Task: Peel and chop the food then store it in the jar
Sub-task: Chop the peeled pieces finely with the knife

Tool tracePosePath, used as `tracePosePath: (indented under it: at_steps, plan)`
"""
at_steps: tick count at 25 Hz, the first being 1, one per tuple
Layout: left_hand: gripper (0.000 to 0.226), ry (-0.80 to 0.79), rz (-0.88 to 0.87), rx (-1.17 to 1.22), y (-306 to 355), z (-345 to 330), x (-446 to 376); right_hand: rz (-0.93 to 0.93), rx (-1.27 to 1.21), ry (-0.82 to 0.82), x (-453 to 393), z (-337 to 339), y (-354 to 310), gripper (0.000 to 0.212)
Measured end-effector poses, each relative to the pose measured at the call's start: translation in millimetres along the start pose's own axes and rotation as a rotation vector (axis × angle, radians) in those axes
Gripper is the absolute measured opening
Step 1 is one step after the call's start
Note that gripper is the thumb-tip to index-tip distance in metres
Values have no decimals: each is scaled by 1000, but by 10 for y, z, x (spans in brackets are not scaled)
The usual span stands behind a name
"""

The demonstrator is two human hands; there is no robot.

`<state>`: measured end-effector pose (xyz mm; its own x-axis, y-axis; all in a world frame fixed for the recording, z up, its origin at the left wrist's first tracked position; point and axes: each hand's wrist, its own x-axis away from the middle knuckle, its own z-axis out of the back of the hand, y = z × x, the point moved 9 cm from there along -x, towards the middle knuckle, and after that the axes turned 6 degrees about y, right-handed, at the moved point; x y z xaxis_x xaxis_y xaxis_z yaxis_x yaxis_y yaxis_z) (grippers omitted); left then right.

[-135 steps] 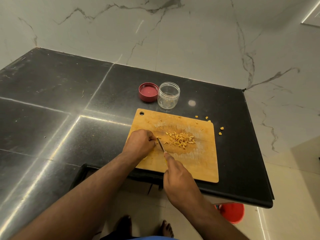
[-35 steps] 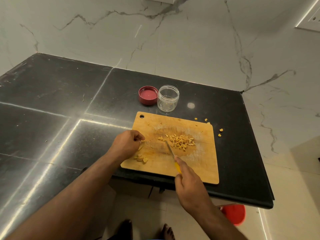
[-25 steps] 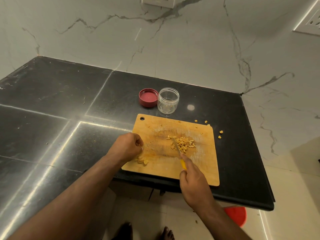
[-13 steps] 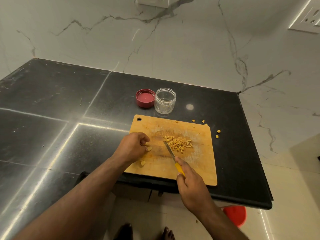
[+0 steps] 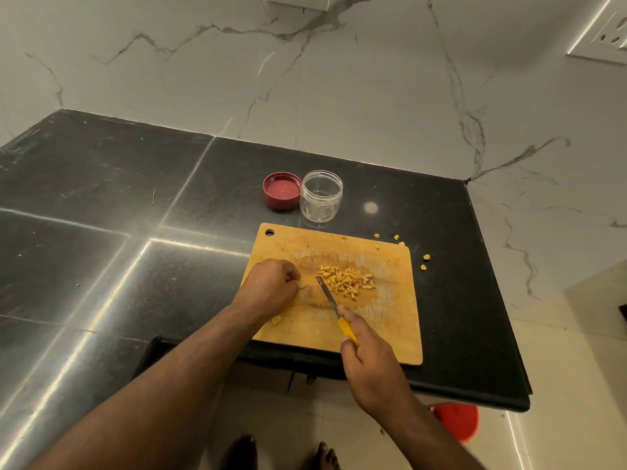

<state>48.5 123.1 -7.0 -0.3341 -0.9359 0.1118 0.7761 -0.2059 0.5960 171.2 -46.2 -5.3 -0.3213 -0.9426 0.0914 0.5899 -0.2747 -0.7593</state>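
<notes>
The left hand [image 5: 271,288], near the middle of the frame, had its fingers curled down onto the left part of the wooden cutting board [image 5: 390,320], pinching a small pale piece of food [image 5: 303,286] at the fingertips; most of that piece was hidden under the hand. One more small piece [image 5: 276,319] lay on the board just below that hand. The right hand [image 5: 368,359], lower and to the right, had its fingers wrapped round the yellow handle of a knife [image 5: 330,301], forefinger stretched along the top. The blade slanted up and left across the board, its tip between the left hand's fingertips and the pile of chopped pieces [image 5: 347,283], just left of the pile.

Stray bits [image 5: 424,261] sat on the black countertop [image 5: 101,198] beside the board's upper right corner. Just above the board's top edge stood the clear jar [image 5: 321,198], upright and open; whether anything lay inside could not be told. The red lid [image 5: 282,191] lay beside it on the left, inner face up, touching or nearly so. A marble wall [image 5: 339,79] filled the upper frame, and a red bucket [image 5: 458,422] showed on the floor at lower right.
</notes>
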Motion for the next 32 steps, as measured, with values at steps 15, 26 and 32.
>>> tracePosePath:
  at_steps: [15,26,32]
  plan:
    - [14,72,-9,-37,42,-26,26,89,242,-80,-104,-211,-287,53]
    - [16,63,4,-12,-6,-53,23,57,193,-57,150,-73,-260,53]
    - [12,64,11,18,-48,-56,29,97,197,-59,-20,-161,-335,53]
